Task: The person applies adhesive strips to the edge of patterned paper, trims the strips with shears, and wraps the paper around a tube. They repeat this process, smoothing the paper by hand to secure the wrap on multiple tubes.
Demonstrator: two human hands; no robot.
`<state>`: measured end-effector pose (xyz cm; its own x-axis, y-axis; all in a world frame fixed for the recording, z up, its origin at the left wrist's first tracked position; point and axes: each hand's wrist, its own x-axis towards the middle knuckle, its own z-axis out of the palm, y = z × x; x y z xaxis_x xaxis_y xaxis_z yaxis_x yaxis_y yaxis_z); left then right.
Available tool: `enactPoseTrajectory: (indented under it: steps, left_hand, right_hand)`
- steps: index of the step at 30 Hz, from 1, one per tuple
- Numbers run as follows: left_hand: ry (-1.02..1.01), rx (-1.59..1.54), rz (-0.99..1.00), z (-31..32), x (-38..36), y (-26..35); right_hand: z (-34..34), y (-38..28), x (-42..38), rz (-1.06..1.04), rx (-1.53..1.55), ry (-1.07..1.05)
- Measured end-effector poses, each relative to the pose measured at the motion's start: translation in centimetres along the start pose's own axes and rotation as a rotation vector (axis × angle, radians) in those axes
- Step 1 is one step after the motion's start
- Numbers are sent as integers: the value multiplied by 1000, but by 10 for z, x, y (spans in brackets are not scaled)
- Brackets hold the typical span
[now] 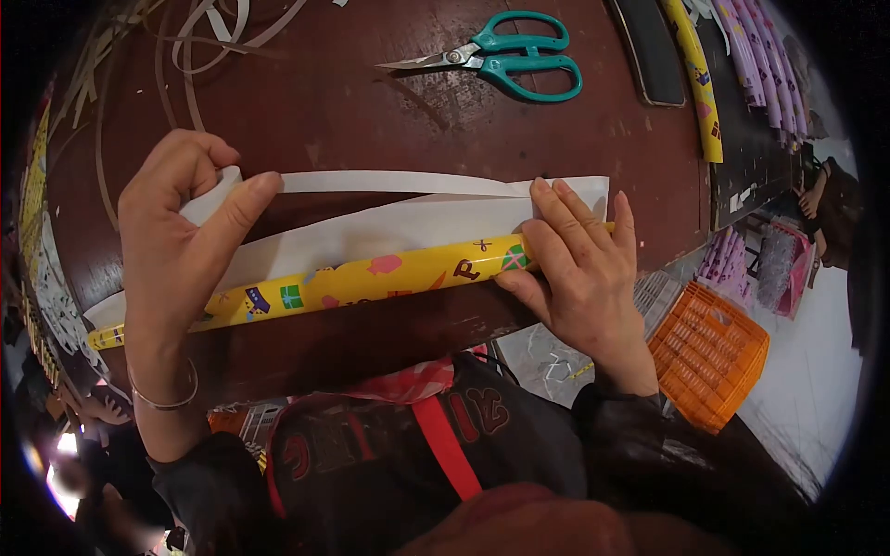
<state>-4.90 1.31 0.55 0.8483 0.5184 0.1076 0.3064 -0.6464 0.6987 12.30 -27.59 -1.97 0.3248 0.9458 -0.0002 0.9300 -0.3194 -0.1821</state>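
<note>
A roll of yellow wrapping paper, printed with small colourful pictures, lies across the near part of the table, its loose white edge unrolled on the far side. My left hand is closed in a pinch on a narrow white strip, above the left half of the roll. The strip runs taut to the right and meets the white edge near my right fingertips. My right hand lies over the roll's right end, fingers across the paper and thumb on the near side, holding it.
Scissors with teal handles lie on the dark red table. Loose strips are piled at the far left. A phone and finished yellow and purple rolls lie at right. An orange crate stands below.
</note>
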Motion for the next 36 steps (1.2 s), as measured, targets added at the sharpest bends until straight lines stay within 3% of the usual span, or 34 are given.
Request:
enactPoseTrajectory:
  steps: [2,12,23,36]
  left_hand:
    - [-80,16,-97,1,-4,-3]
    - [-10,177,-87,16,-32,-3]
    - [21,382,0,19,-42,0]
    - [81,372,142,17,-57,2]
  right_hand:
    - [0,0,0,9,-4,-3]
    - [-3,-1,2,11,-12,-17]
    - [-5,-1,2,23,-33,-37]
    - [-9,-2,3,20,-21,-91]
